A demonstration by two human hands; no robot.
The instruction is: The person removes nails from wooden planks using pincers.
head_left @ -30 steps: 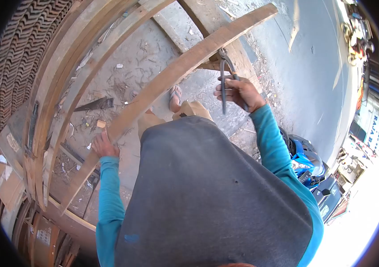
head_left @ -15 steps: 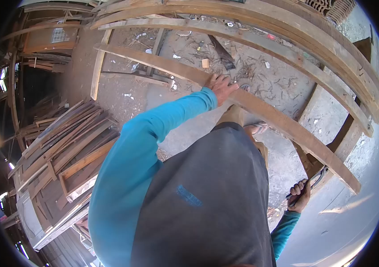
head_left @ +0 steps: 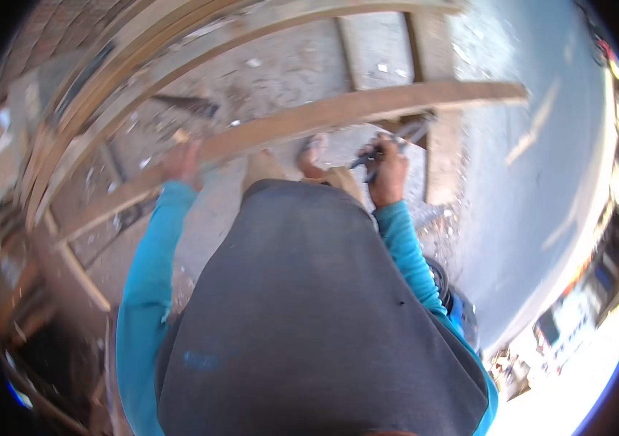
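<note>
Head view: curved plank (head_left: 309,120), one length, pincers (head_left: 416,133) near its edge; work apparently under way.

Plank: brown, gently bowed, lying slantwise ahead of the person's legs; its right end passes over a broad pale board (head_left: 442,160). No cut or break visible along its length.

Pincers: dark metal; head near the plank's near edge, towards the right end. Whether they bite on anything cannot be told.

Hands, two. Right hand (head_left: 389,171): fingers curled round the pincer handles. Left hand (head_left: 182,161): on the plank's left part, blurred; whether it clamps or merely rests cannot be told.

Progress, as judged: both plank and tool are in use, with attention seemingly at the right-hand stretch. Nothing visible marks that spot as finished; no removed piece can be made out. The amount left cannot be read from the blurred view.

Surroundings: curved timbers (head_left: 251,27), beyond the plank and well apart from the right hand; one small tan block (head_left: 180,136), just beside the left hand; one dark saw (head_left: 189,105), lying on the littered floor (head_left: 288,65); one sandalled foot (head_left: 311,156), near the plank.
</note>
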